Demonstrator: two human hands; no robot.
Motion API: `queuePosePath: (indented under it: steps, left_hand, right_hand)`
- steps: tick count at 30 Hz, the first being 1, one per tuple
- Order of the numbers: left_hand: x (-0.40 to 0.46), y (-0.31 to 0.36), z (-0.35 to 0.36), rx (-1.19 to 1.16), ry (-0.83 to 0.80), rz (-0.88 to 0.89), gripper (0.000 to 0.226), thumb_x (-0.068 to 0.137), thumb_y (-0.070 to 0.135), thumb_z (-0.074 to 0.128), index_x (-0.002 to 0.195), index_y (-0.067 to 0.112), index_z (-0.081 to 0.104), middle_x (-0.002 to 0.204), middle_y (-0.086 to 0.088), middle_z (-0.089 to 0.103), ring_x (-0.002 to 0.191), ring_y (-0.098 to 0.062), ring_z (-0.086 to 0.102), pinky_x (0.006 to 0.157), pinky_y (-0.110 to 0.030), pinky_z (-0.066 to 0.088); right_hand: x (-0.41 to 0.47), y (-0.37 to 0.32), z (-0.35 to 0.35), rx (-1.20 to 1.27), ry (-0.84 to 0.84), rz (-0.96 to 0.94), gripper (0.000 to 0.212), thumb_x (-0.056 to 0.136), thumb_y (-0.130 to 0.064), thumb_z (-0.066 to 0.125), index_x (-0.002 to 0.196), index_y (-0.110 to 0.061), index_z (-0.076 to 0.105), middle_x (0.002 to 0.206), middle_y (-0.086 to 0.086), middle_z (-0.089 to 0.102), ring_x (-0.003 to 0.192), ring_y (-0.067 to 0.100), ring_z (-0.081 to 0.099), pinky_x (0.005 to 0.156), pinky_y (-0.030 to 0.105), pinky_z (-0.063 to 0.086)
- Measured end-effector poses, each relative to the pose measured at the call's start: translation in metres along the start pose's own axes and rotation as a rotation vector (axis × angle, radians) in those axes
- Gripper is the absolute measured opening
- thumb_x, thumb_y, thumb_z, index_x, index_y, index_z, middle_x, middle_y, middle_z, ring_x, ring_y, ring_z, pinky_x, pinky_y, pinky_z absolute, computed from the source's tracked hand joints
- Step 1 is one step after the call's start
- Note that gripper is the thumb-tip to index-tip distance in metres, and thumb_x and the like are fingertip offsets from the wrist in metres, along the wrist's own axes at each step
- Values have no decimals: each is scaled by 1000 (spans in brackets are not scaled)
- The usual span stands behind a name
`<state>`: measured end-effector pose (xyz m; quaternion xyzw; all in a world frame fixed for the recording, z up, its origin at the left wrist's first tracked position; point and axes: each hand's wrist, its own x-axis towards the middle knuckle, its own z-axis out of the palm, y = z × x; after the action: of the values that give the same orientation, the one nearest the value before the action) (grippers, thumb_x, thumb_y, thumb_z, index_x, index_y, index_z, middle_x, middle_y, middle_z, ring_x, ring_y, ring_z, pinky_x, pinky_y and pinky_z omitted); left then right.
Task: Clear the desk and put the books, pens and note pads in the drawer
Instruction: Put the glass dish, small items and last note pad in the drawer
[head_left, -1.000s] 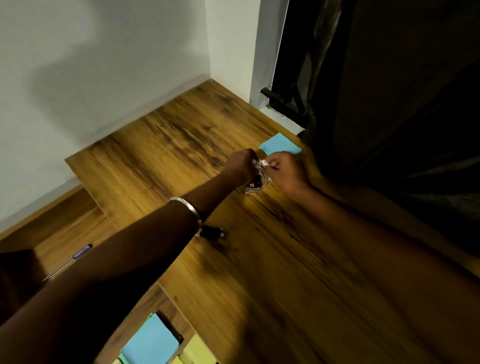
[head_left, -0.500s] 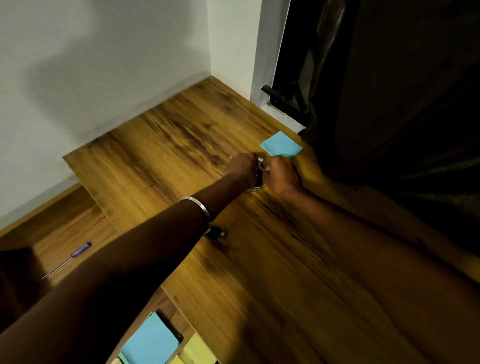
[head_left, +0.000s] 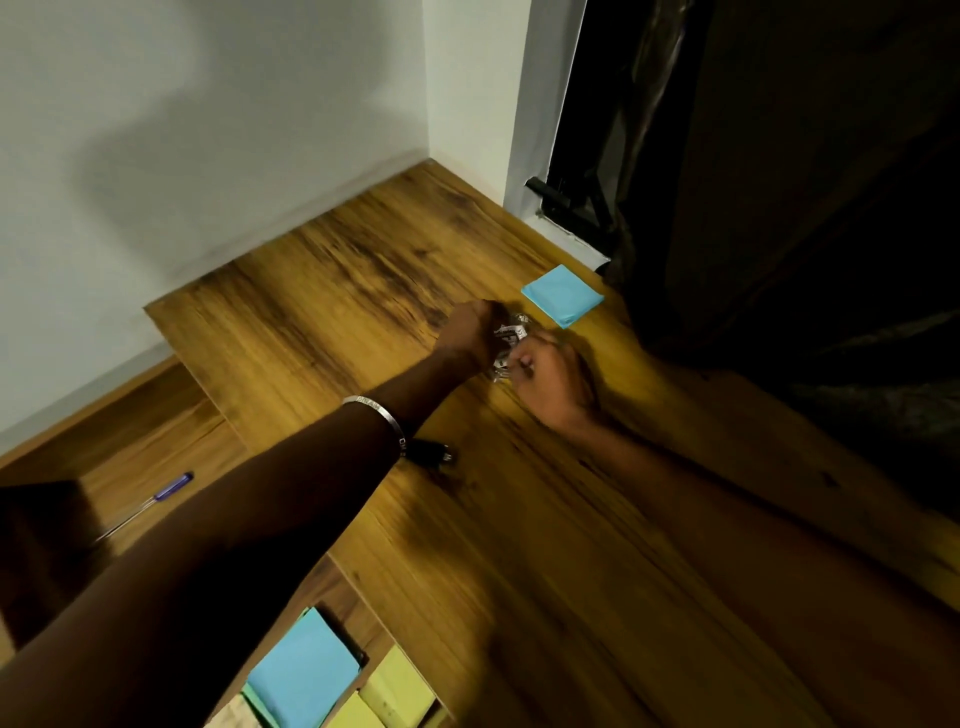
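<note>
Blue note pad (head_left: 562, 295) lies on the wooden desk (head_left: 545, 545) near its far right corner | head view: left hand (head_left: 470, 332) and right hand (head_left: 550, 376), both curled, pinch a crinkled clear packet (head_left: 508, 343) between them, just beside the pad | blue pen (head_left: 174, 486) lies well apart on the left.

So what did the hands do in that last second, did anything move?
Not much. Both hands kept holding the crinkly clear packet between them. The right hand slid a little nearer and lower, while the left hand stayed about where it was. The blue note pad on the desk, the pen and the pads in the drawer did not move.
</note>
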<state>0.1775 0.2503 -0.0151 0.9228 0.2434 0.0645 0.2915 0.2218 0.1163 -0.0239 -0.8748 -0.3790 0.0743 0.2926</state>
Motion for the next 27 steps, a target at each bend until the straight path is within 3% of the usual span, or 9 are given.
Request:
queuePosePath:
  steps: [4, 7, 11, 14, 17, 20, 23, 27]
  left_hand:
    - [-11, -3, -5, -70, 75, -94, 20, 81, 16, 65, 100, 9, 70, 102, -13, 72, 98, -28, 66, 81, -32, 47]
    - [-22, -12, -7, -134, 93, -121, 17, 82, 17, 64, 97, 12, 70, 101, -8, 72, 98, -23, 66, 77, -26, 45]
    - [-39, -24, -11, -127, 94, -154, 19, 84, 21, 62, 94, 7, 71, 100, -14, 72, 97, -29, 66, 77, -34, 51]
    - [-50, -33, -13, -96, 74, -199, 21, 84, 21, 62, 98, 7, 69, 99, -14, 71, 95, -29, 66, 76, -35, 51]
    - [-59, -42, -14, -111, 64, -235, 24, 85, 24, 63, 103, 11, 70, 104, -10, 72, 100, -25, 65, 80, -32, 50]
    - [-65, -46, -14, -130, 71, -241, 24, 87, 24, 62, 106, 10, 69, 108, -9, 71, 103, -25, 65, 81, -29, 48]
    - [-67, -48, -14, -146, 75, -277, 25, 88, 23, 61, 108, 10, 68, 110, -10, 70, 104, -25, 63, 78, -25, 43]
    - [-64, -50, -14, -163, 86, -290, 25, 90, 25, 59, 107, 10, 68, 111, -11, 69, 107, -27, 63, 80, -28, 45]
  right_hand:
    - [-31, -19, 15, 79, -140, -46, 14, 86, -13, 65, 96, -5, 71, 97, 11, 67, 91, 22, 63, 73, 22, 46]
    - [-47, -31, 32, 58, -313, -13, 32, 89, -28, 64, 115, -9, 65, 109, 10, 66, 115, 24, 54, 87, 22, 40]
    - [-60, -43, 47, -5, -480, -1, 61, 86, -43, 64, 138, -14, 47, 151, 9, 34, 143, 25, 24, 113, 39, 28]
    - [-68, -47, 53, -15, -539, 20, 68, 86, -41, 65, 143, -16, 40, 157, 6, 19, 147, 22, 15, 116, 40, 22]
    - [-73, -46, 60, -7, -505, -3, 54, 89, -29, 64, 137, -13, 47, 155, 7, 24, 146, 23, 18, 114, 36, 24]
    - [-72, -44, 62, -10, -413, -30, 39, 88, -23, 64, 125, -11, 58, 144, 10, 40, 134, 27, 38, 108, 36, 35]
    - [-65, -41, 53, 37, -299, 8, 36, 86, -17, 68, 121, -8, 62, 133, 10, 50, 120, 26, 51, 99, 34, 47]
    - [-44, -33, 29, 80, -99, 134, 32, 84, -19, 69, 115, -12, 63, 124, 6, 54, 112, 22, 54, 90, 34, 50]
